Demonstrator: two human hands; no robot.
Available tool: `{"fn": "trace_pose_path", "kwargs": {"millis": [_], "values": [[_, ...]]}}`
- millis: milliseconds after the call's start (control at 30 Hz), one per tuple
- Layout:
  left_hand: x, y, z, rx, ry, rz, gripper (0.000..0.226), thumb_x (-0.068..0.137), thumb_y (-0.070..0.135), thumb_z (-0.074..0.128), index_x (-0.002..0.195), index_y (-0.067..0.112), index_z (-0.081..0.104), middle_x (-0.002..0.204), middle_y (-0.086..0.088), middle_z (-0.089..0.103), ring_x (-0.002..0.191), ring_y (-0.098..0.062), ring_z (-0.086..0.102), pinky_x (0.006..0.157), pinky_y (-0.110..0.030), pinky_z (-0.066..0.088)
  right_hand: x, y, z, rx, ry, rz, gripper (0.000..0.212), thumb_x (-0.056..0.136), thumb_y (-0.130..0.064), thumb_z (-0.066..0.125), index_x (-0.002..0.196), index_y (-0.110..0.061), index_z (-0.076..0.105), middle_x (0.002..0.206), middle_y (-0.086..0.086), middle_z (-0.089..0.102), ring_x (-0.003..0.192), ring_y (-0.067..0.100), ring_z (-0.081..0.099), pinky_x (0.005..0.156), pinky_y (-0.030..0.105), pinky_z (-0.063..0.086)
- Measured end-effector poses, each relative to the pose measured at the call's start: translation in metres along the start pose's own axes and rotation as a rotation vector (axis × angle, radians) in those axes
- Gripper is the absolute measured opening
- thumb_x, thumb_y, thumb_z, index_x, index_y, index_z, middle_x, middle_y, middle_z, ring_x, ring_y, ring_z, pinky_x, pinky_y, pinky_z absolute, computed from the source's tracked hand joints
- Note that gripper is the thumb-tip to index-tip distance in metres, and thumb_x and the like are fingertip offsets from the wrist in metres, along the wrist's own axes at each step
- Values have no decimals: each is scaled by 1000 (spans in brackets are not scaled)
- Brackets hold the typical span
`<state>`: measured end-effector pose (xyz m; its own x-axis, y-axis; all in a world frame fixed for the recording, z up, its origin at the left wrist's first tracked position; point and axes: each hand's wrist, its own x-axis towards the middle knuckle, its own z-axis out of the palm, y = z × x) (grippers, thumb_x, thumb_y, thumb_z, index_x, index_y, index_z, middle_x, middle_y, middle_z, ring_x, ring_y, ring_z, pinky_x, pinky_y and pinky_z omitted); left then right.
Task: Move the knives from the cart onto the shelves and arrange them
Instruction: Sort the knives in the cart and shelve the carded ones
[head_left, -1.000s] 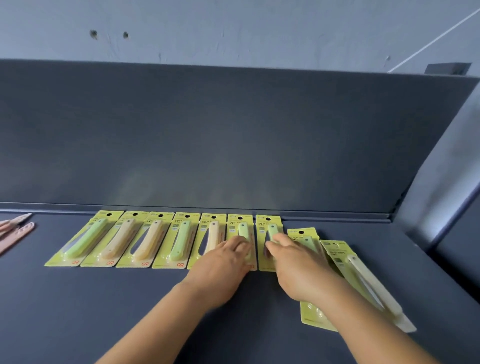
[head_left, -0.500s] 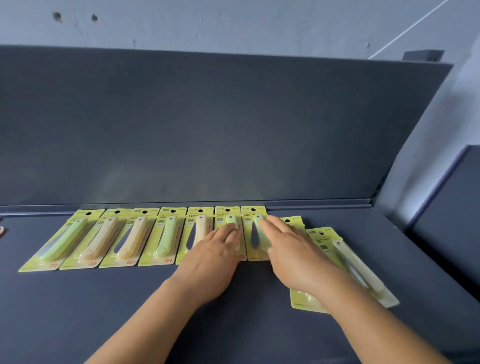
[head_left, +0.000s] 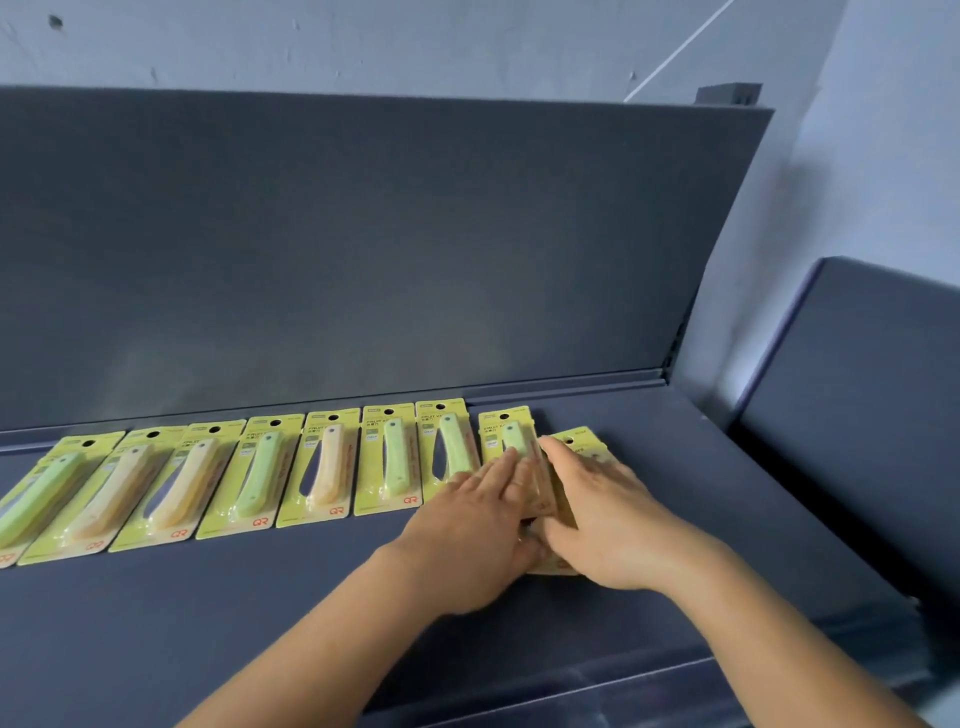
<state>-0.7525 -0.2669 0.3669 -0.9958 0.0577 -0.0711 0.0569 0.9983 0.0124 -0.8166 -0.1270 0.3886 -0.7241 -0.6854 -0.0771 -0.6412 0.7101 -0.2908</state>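
I saw a row of packaged fruit knives lying flat on the dark shelf, close to its back edge where the upright back panel rose. Each yellow-green card held one folding knife under a clear blister, some with green handles, some with cream ones. Their long axes ran front to back, hang-holes toward the back edge and the red logos toward the front, and the cards near the left edge looked fanned outward. Toward the right end of the row, my left hand lay flat, fingers extended, on the green-handled pack, pressing rather than clasping. My right hand rested open, palm down, on the last pack, which sat slightly askew and a little nearer the front edge, overlapping its neighbour. Both thumbs met at the packs' near ends; I could not tell whether they pinched anything there.
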Motion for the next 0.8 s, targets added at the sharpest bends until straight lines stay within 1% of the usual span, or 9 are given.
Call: {"fn": "trace_pose_path", "kwargs": {"millis": [100,167,300,433,500,567,667,733,800], "values": [[3,-4,-2,42,-18,6,80,95,55,33,151,13,-5,160,-4,-8,147,-19,6,120,-35,5,3,8,-2,-80,-35,8,74,93,-53,44,152,-26,8,159,-7,12,147,19,7,118,33,6],[5,-5,-3,55,-15,-6,78,96,56,31,152,14,-2,160,-2,-7,146,-20,11,119,-35,5,7,13,-4,-149,-86,2,68,94,-54,39,152,-26,14,160,-8,5,147,16,3,118,33,2],[11,-7,-3,12,24,-45,65,100,47,29,151,16,5,160,0,1,143,-21,19,118,-32,6,14,26,-10,-217,-139,14,60,97,-45,32,152,-27,15,160,-8,3,147,15,6,119,36,6],[16,-7,1,28,54,-70,61,100,42,31,150,15,10,158,-1,7,142,-21,20,117,-32,8,17,36,-14,-261,-105,62,51,100,-36,28,149,-22,25,160,-5,5,147,17,7,118,37,6],[20,-7,2,29,93,-81,57,100,41,32,148,14,17,156,-2,13,141,-21,23,117,-32,11,15,32,-13,-232,-69,36,53,100,-36,30,150,-23,19,160,-6,4,147,14,4,118,37,3],[24,-7,2,25,127,-92,54,100,40,32,146,13,22,156,-3,16,142,-20,20,117,-33,11,10,27,-13,-191,-99,-22,57,97,-41,35,149,-27,17,160,-11,1,147,14,1,118,37,1],[29,-11,2,22,110,-105,57,102,40,26,151,14,9,159,-4,8,146,-19,11,118,-34,6,4,23,-13,-150,-218,9,59,98,-41,36,151,-32,13,157,-19,-14,147,24,-8,118,36,-3],[31,-15,5,15,112,-117,56,102,37,26,151,16,7,158,-3,11,144,-19,17,117,-34,8,10,24,-11,-163,-194,6,56,101,-35,32,152,-30,10,157,-17,-17,148,24,-5,117,35,-2],[32,-17,7,-6,120,-133,54,102,36,26,150,17,10,157,-2,14,142,-19,21,117,-33,9,21,26,-8,-149,-160,1,55,101,-31,31,152,-28,11,158,-16,-15,147,24,4,118,37,5]]}}
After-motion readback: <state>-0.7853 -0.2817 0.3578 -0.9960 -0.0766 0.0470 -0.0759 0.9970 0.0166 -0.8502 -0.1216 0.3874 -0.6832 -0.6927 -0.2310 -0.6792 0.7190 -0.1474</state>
